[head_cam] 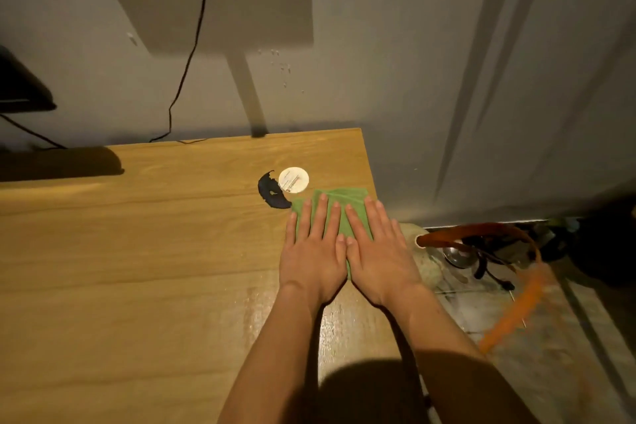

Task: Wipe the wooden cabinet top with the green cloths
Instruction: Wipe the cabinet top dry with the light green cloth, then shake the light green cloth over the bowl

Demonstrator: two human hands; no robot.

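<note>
While both bare hands lie flat and side by side, neither grip closes on anything: the left hand [311,251] and the right hand [377,251] are spread wide, fingers straight, palms pressed down on the folded green cloth [344,205]. The thumbs touch at the middle, and the cloth shows between and beyond the fingertips; whether it is one cloth or more than one stacked cannot be told. The cloth sits at the far right corner of the light wooden cabinet worktop [137,268], its right edge at the worktop's right edge. Just beyond the cloth's far left corner stands a small round white lid or disc [293,179], and beside that, touching the cloth's left edge, lies a black crescent-shaped piece [270,194]. The wood nearer the person, under the forearms, has a wet sheen [268,306]. A thin black cable [192,55] runs down the grey wall [395,62] from a plug in a socket plate to the worktop's back edge. To the right, on the floor, lies an orange hose [523,303] curved over dark clutter.
</note>
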